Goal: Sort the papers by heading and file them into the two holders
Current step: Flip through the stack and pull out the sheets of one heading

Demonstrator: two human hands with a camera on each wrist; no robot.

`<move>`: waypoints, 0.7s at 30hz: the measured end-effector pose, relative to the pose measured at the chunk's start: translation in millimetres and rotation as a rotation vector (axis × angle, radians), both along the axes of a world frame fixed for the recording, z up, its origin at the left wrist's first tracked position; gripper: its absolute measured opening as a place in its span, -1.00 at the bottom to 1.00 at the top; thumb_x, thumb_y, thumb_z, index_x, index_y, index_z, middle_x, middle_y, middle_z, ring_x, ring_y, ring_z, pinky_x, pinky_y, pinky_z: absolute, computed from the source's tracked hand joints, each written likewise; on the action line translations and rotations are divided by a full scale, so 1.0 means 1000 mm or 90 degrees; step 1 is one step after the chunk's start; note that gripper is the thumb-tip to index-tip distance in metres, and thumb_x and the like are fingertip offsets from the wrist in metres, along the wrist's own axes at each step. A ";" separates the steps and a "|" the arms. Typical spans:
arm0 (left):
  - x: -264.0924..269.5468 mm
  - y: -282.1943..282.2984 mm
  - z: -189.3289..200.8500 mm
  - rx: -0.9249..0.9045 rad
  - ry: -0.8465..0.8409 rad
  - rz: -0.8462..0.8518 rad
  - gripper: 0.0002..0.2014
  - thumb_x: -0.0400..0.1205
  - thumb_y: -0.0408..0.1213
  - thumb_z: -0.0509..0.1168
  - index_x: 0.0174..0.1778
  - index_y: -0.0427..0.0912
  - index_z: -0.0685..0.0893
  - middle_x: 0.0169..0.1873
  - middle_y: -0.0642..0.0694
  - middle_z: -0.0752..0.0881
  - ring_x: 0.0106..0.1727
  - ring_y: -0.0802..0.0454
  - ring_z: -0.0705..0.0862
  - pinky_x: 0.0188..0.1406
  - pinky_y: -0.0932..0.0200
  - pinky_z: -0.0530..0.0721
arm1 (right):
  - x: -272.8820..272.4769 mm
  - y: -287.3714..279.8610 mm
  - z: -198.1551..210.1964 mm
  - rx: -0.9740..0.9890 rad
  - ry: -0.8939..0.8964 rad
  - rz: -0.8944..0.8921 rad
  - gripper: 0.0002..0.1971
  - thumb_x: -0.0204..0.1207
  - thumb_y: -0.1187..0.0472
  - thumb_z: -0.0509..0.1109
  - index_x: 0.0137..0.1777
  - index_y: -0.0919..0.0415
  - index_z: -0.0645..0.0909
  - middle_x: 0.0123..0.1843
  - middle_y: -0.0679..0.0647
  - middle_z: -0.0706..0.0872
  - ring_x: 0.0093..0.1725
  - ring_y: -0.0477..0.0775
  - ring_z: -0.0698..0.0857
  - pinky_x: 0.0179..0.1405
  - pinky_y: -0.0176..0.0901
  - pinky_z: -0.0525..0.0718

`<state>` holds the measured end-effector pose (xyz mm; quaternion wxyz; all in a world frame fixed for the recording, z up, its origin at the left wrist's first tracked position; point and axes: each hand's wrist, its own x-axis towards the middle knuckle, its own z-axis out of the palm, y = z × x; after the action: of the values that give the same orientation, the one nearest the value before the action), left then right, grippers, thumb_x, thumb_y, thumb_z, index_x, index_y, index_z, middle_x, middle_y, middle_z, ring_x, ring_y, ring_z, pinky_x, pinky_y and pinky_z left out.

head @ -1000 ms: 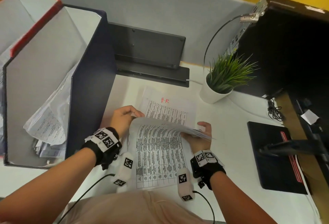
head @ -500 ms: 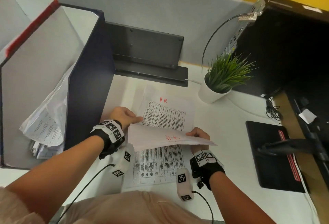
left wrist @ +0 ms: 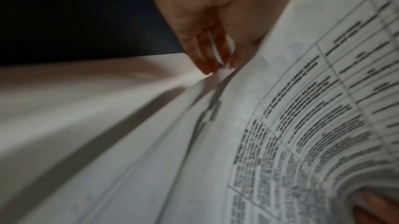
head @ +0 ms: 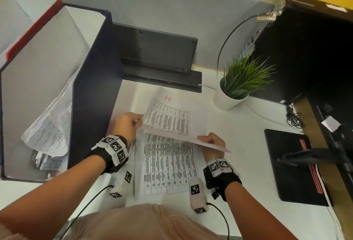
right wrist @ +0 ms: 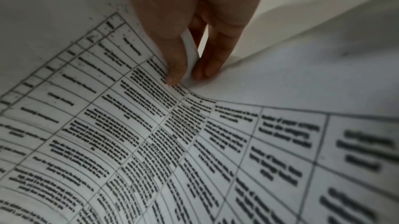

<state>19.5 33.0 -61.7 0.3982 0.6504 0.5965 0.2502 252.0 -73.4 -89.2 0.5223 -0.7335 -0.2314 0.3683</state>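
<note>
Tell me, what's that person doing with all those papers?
The person is sorting papers at a desk. Both hands hold one printed sheet lifted off the pile: the left hand pinches its left edge, the right hand its right. Under it lies a sheet marked HR in red. The dark blue holder on the left has papers inside.

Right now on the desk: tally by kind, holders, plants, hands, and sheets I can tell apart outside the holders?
File holders: 2 (red-edged, dark blue)
Potted plants: 1
Hands: 2 (left hand, right hand), both pinching the lifted sheet
Sheets told apart: 3 (lifted; HR-marked; table sheet)
Total: 8
</note>
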 end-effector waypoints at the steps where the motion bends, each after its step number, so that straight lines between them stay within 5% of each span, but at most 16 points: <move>1: 0.000 -0.003 0.000 0.019 -0.040 0.015 -0.83 0.57 -0.49 0.33 0.02 -0.27 0.76 -0.11 -0.09 0.73 -0.12 0.02 0.68 -0.08 0.24 0.64 | -0.003 0.000 0.002 0.003 -0.020 0.001 -0.52 0.31 0.65 0.41 -0.63 0.17 0.37 -0.57 -0.02 0.62 -0.42 -0.08 0.63 -0.25 -0.34 0.63; 3: -0.001 -0.007 0.000 0.011 -0.117 0.047 -0.81 0.52 -0.54 0.36 -0.14 -0.16 0.78 -0.14 -0.02 0.75 -0.12 0.06 0.70 -0.06 0.24 0.66 | -0.007 -0.002 0.003 -0.001 -0.059 0.016 -0.47 0.20 0.58 0.56 -0.60 0.14 0.27 -0.77 -0.17 0.51 -0.61 -0.34 0.54 -0.54 -0.65 0.42; 6: -0.002 -0.009 -0.001 -0.060 -0.218 0.081 -0.72 0.56 -0.59 0.26 -0.33 -0.15 0.70 -0.12 -0.09 0.77 -0.11 0.02 0.71 -0.04 0.15 0.67 | -0.006 -0.003 -0.002 -0.004 -0.119 -0.010 -0.46 0.14 0.55 0.61 -0.56 0.14 0.27 -0.68 -0.18 0.46 -0.59 -0.27 0.48 -0.63 -0.61 0.37; 12: -0.002 -0.004 0.000 -0.232 -0.336 0.091 -0.64 0.49 -0.66 0.10 -0.51 -0.21 0.57 -0.35 -0.04 0.81 -0.26 -0.02 0.65 -0.37 0.22 0.51 | -0.005 -0.002 0.000 0.044 -0.049 -0.011 -0.50 0.20 0.70 0.49 0.09 0.36 0.48 -0.16 0.10 0.61 -0.34 -0.26 0.67 -0.43 -0.65 0.55; 14: -0.002 -0.002 0.003 -0.243 -0.330 0.072 -0.66 0.48 -0.63 0.08 -0.51 -0.20 0.57 -0.35 -0.06 0.80 -0.32 0.01 0.63 -0.44 0.26 0.49 | -0.005 -0.003 0.000 0.051 -0.033 0.006 -0.48 0.19 0.70 0.48 0.18 0.49 0.53 0.03 0.22 0.66 -0.06 0.00 0.68 -0.21 -0.61 0.61; 16: 0.000 -0.001 0.006 -0.263 -0.316 0.066 -0.70 0.55 -0.50 0.10 -0.38 -0.16 0.66 -0.27 -0.07 0.78 -0.30 0.00 0.60 -0.39 0.23 0.49 | -0.007 -0.002 -0.001 -0.012 -0.066 0.028 -0.60 0.28 0.55 0.53 0.14 0.43 0.62 0.12 0.30 0.70 0.06 0.15 0.67 -0.05 -0.47 0.64; 18: 0.002 0.000 0.005 -0.320 -0.325 0.071 -0.73 0.66 -0.21 0.09 0.02 -0.12 0.71 -0.03 -0.11 0.74 -0.06 -0.09 0.65 -0.14 0.13 0.57 | -0.008 -0.002 0.000 -0.076 -0.085 -0.003 -0.69 0.32 0.32 0.59 0.05 0.33 0.66 0.11 0.31 0.73 0.10 0.19 0.69 0.11 -0.13 0.66; 21: 0.003 0.002 0.003 -0.397 -0.328 0.067 -0.41 0.67 0.18 -0.06 0.47 -0.15 0.42 0.30 -0.17 0.56 0.32 -0.18 0.54 0.38 -0.08 0.42 | -0.006 0.005 0.004 -0.138 -0.186 -0.013 -0.56 0.36 0.05 0.56 0.05 0.38 0.58 0.15 0.37 0.68 0.18 0.31 0.65 0.19 0.11 0.62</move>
<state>22.7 34.6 -58.2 0.6995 0.3833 0.5567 0.2322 246.4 -68.6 -85.2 0.4044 -0.8337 -0.2563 0.2752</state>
